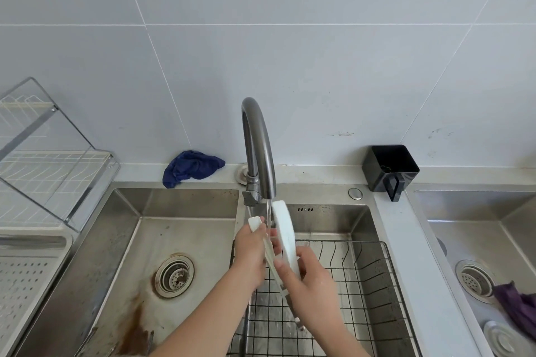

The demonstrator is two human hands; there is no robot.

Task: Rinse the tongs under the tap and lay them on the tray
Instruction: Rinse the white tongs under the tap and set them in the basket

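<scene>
White, creamier on the thinner arm: tongs (285,238). Dark gunmetal grey with a soft sheen on the tap (258,139). Deep blue for the crumpled cloth (191,166), purple for the cloth (516,307) in the right-hand sink (510,229). Black on the square container (390,168) and the wire basket (362,284), the latter a grid of squares. Brushed steel in the left sink (188,203), streaked with a rust-brown stain (136,327). Silver perforated tray (23,278), dotted in rows. Pale grey wall tiles (290,52), white grout lines.
</scene>
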